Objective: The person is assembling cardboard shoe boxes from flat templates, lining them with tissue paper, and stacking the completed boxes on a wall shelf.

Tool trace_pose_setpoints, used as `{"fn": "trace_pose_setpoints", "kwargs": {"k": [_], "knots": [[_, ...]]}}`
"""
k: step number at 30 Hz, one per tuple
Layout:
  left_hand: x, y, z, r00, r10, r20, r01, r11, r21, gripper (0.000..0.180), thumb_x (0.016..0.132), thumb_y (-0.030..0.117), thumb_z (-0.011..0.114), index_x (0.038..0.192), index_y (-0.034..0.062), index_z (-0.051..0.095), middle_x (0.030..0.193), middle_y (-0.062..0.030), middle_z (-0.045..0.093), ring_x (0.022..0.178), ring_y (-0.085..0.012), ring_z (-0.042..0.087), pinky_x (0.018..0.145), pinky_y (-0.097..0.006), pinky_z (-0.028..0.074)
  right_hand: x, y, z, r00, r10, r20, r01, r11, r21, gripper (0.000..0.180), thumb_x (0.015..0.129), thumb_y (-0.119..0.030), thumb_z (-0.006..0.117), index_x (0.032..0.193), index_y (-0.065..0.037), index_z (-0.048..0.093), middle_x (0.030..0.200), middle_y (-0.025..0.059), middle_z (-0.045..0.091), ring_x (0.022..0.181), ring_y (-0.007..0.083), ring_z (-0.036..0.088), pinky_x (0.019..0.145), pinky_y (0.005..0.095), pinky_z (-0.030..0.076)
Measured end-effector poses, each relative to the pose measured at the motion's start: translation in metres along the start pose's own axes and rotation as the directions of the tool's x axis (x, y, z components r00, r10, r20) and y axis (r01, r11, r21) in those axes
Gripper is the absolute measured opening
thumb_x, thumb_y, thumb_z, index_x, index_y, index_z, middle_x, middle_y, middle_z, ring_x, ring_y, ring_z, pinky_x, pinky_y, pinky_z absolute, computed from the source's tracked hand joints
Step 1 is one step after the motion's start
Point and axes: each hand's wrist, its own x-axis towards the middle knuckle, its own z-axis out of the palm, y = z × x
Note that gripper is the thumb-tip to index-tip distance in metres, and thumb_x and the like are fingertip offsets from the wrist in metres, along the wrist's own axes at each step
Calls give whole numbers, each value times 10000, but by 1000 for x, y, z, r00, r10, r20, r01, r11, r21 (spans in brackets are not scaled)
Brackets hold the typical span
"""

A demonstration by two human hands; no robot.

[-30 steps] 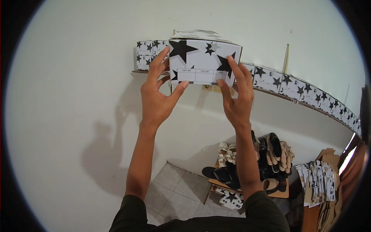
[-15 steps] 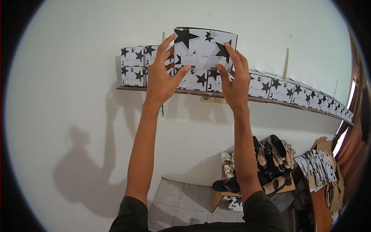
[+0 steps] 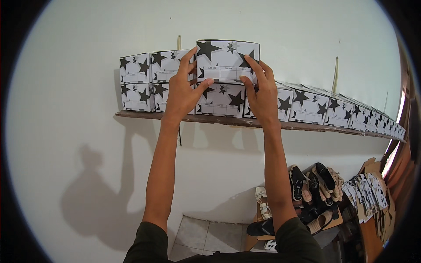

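Between my two hands is a white shoebox (image 3: 226, 55) printed with black and grey stars, its label strip facing me. It is level with the upper row of boxes on the wall shelf, just above a lower-row shoebox (image 3: 219, 103); whether it rests on that box I cannot tell. My left hand (image 3: 184, 90) grips its left side, thumb at the lower front edge. The right side is held by my right hand (image 3: 261, 87), with fingers on the front face and thumb near the lower edge. To the left, an upper-row shoebox (image 3: 166, 63) stands beside my left fingers.
A long wooden shelf (image 3: 210, 119) carries a row of matching boxes running off to the right. Below right, a small table (image 3: 337, 219) holds several shoes (image 3: 313, 186). Beside it lie flattened cartons (image 3: 366, 195). A brown curtain (image 3: 397, 168) hangs at the far right.
The held shoebox has come down slightly and sits closer in line with the upper row. Both hands moved with it, and the shelf appears larger and nearer.
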Motion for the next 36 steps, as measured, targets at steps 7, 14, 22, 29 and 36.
{"fn": "trace_pose_setpoints", "kwargs": {"k": [7, 14, 22, 29, 36], "knots": [[18, -25, 6, 1000, 11, 14, -13, 992, 124, 814, 845, 183, 830, 1540, 183, 406, 1273, -262, 651, 1120, -294, 680, 916, -420, 588, 9, 9, 12, 993, 82, 90, -74, 993, -92, 415, 993, -216, 653, 1391, -138, 568, 1360, 268, 558, 1198, 449, 608, 945, 507, 534], [6, -39, 12, 934, 355, -26, -295, 813, 502, 542, 839, 171, 795, 1336, 74, 603, 1211, -138, 627, 1119, -317, 552, 957, -453, 482, 0, 17, 19, 997, -13, 77, 31, 970, -240, 389, 975, -201, 667, 1316, -58, 544, 1357, 271, 545, 1252, 417, 552, 1043, 575, 423], [-12, -57, 16, 874, 479, 89, -424, 659, 622, 504, 924, 347, 705, 1379, 155, 603, 1521, -45, 482, 1397, -228, 430, 1139, -554, 177, -19, 3, 30, 995, -100, 16, 101, 952, -291, 409, 919, -216, 740, 1277, -49, 636, 1339, 201, 529, 1183, 349, 550, 1009, 496, 429], [-12, -68, 19, 876, 472, 96, -421, 655, 627, 502, 922, 371, 705, 1351, 122, 626, 1476, -34, 532, 1409, -175, 438, 1112, -634, 170, -23, 3, 40, 989, -146, 25, 143, 897, -418, 430, 931, -274, 724, 1301, -66, 652, 1332, 175, 560, 1249, 350, 538, 1140, 616, 303], [-13, -75, 22, 882, 462, 95, -409, 648, 643, 552, 900, 377, 720, 1387, 142, 609, 1500, -35, 526, 1396, -161, 483, 1134, -667, 121, -30, 8, 41, 984, -171, 41, 161, 779, -606, 440, 951, -383, 694, 1324, -150, 671, 1412, 98, 562, 1380, 340, 451, 1129, 753, 147]]}}
